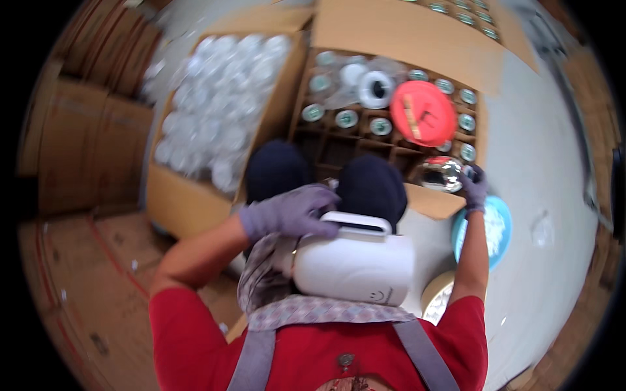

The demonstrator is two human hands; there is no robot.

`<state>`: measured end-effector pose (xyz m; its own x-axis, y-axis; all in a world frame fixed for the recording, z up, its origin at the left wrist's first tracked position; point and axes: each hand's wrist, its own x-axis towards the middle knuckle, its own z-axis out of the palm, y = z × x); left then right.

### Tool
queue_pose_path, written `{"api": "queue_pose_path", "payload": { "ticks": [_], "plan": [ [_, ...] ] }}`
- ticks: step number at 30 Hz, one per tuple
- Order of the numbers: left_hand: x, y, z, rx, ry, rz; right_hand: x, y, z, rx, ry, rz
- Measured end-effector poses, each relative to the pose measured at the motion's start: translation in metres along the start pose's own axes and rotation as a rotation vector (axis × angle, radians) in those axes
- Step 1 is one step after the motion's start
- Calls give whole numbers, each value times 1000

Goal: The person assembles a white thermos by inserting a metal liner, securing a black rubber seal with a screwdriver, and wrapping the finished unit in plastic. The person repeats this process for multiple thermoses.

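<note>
**Two loads, one lap: where this could slip**

My left hand [290, 212] lies flat over the top of the white kettle [355, 260], fingers curled onto its handle [358, 223] rather than wrapped around it. The kettle rests on its side on my lap, at the centre of the frame, against a patterned cloth [261, 280]. My right hand [475, 186] is stretched toward the right of the frame, its grip closed on a shiny metal lid [442, 173] at the edge of the divided carton [385, 124].

The risk I see is the kettle. It is round, lying sideways, and only pressed down from above; if my left hand lifts or shifts, I judge it could roll off my knees toward the floor [554, 195].

The lid looks slick and my glove may give poor purchase on it, so a loose pinch could drop it onto the glass jars [345, 118] in the carton's cells, just beside the red lid [424, 112]. With my arm this far out, leaning further would tilt my lap too.
</note>
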<state>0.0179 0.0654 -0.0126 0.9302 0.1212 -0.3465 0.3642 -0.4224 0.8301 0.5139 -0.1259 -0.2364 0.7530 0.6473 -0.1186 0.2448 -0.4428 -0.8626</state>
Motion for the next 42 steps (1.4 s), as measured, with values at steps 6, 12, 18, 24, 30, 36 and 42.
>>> {"api": "queue_pose_path", "payload": {
  "ticks": [6,12,18,24,30,36,42],
  "plan": [
    [19,99,-64,-2,-52,-226,37,15,15,45,-59,124],
    [31,194,-101,491,-225,-342,30,20,-5,3,-40,80],
    [48,175,-81,586,-266,-242,20,8,-6,83,-36,50],
    [40,177,-76,564,-249,-307,15,-13,4,157,-61,44],
    [47,174,-73,620,-283,-236,3,-13,-22,169,9,16],
    [29,154,-64,496,-113,-170,-5,-46,-54,79,-8,-147],
    [-27,82,-57,468,-302,-98,-82,-289,-62,-167,-306,-501]
  ]
}}
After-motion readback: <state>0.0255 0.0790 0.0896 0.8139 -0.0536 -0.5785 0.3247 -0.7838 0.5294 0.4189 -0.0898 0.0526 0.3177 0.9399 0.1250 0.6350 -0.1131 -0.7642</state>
